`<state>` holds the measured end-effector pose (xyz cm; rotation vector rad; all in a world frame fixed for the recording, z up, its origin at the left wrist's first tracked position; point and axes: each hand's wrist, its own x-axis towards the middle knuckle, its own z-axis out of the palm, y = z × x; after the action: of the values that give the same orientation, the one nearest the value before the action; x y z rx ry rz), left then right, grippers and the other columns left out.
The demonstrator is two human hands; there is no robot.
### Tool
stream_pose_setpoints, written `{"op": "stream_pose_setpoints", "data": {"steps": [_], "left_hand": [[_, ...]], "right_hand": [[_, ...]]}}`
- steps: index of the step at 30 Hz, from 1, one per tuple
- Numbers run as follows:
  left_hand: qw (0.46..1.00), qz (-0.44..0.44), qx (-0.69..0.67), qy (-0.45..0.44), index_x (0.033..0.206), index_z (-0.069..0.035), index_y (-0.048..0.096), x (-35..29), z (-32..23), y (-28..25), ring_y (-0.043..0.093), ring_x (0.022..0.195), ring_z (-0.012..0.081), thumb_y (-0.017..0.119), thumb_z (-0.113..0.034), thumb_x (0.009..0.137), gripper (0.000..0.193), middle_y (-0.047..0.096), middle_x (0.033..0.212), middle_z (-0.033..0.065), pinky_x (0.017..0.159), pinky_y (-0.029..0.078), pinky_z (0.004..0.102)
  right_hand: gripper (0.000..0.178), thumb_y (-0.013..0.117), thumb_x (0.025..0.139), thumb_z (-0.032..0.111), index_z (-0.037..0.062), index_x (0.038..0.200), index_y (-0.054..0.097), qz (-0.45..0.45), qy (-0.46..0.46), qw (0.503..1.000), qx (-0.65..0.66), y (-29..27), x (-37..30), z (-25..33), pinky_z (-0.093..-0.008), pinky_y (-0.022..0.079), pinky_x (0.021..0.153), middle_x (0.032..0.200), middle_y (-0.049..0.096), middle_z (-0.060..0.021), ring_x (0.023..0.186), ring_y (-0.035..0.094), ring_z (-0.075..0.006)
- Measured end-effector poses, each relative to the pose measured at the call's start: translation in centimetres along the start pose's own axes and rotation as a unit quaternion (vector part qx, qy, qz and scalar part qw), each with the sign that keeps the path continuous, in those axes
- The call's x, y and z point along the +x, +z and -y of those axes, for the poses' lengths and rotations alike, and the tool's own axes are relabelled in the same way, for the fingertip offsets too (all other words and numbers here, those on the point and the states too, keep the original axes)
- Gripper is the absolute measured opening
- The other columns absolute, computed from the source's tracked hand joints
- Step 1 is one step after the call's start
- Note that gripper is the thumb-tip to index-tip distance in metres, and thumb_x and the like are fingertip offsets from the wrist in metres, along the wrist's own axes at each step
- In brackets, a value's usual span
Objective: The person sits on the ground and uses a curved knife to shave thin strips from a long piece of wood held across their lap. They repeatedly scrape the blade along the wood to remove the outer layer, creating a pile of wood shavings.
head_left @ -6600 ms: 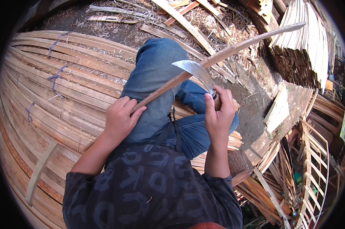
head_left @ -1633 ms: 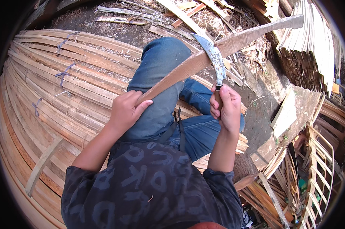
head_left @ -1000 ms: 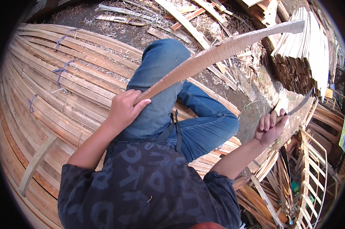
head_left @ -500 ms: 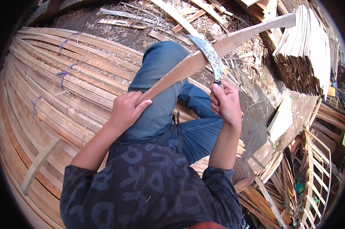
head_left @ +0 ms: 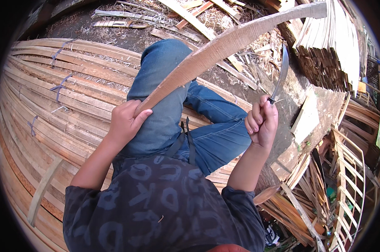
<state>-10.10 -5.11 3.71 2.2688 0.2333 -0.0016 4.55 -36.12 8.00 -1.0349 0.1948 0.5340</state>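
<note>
Bright daylight from above, hard shadows under slats and body. Sharp centre, strong fisheye bending at rim, black vignette corners, overexposed slat stack top right.

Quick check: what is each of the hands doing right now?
Left hand: closed around the near end of the long curved wooden slat.
Right hand: closed on the handle of the curved knife, blade clear of the slat.

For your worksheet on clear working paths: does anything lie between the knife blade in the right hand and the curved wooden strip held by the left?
Nothing visible does. The knife blade in the right hand is raised beside the curved wooden strip, which the left hand grips.
</note>
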Motion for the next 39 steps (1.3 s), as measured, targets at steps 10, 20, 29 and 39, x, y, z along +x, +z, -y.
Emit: {"op": "stream_pose_setpoints", "data": {"steps": [10, 20, 29, 39], "left_hand": [[1.000, -0.012, -0.011, -0.012, 0.077, 0.002, 0.058, 0.4, -0.1, -0.1, 0.051, 0.056, 0.0323, 0.065, -0.028, 0.086, 0.032, 0.050, 0.062, 0.0160, 0.052, 0.040, 0.0372], [0.999, -0.018, -0.022, -0.017, 0.083, 0.002, 0.060, -0.1, 0.6, 0.4, 0.049, 0.054, 0.0275, 0.065, -0.028, 0.087, 0.031, 0.050, 0.062, 0.0151, 0.053, 0.040, 0.0347], [1.000, -0.001, -0.010, -0.016, 0.084, 0.002, 0.061, 0.1, -0.3, -0.1, 0.051, 0.054, 0.0291, 0.066, -0.028, 0.086, 0.031, 0.051, 0.062, 0.0156, 0.052, 0.040, 0.0358], [1.000, -0.014, -0.020, -0.009, 0.081, 0.001, 0.063, 0.7, 0.0, -0.5, 0.055, 0.051, 0.0283, 0.071, -0.029, 0.080, 0.032, 0.055, 0.058, 0.0149, 0.050, 0.041, 0.0346]], "right_hand": [[0.083, 0.084, 0.069, 0.036, 0.0137, 0.124, 0.026, 0.213, -0.011, 0.874, 0.437, 13.2, -4.8, -1.9, -0.0372, 0.052, 0.068, 0.098, 0.045, -0.0060, 0.082, 0.056, -0.0194], [0.080, 0.083, 0.069, 0.040, 0.0211, 0.125, 0.029, 0.211, -0.040, 0.880, 0.424, 17.4, -8.8, -0.1, -0.0390, 0.045, 0.069, 0.098, 0.044, -0.0078, 0.080, 0.051, -0.0214], [0.046, 0.052, 0.092, 0.048, 0.0185, 0.122, 0.034, 0.202, -0.082, 0.914, 0.343, 16.4, -9.4, 0.7, -0.0444, 0.045, 0.067, 0.092, 0.043, -0.0072, 0.078, 0.050, -0.0243], [0.039, 0.034, 0.101, 0.032, 0.0061, 0.130, 0.035, -0.035, -0.155, 0.970, 0.185, 8.7, -6.0, -2.3, -0.0346, 0.043, 0.062, 0.084, 0.043, -0.0040, 0.072, 0.045, -0.0163]]}}
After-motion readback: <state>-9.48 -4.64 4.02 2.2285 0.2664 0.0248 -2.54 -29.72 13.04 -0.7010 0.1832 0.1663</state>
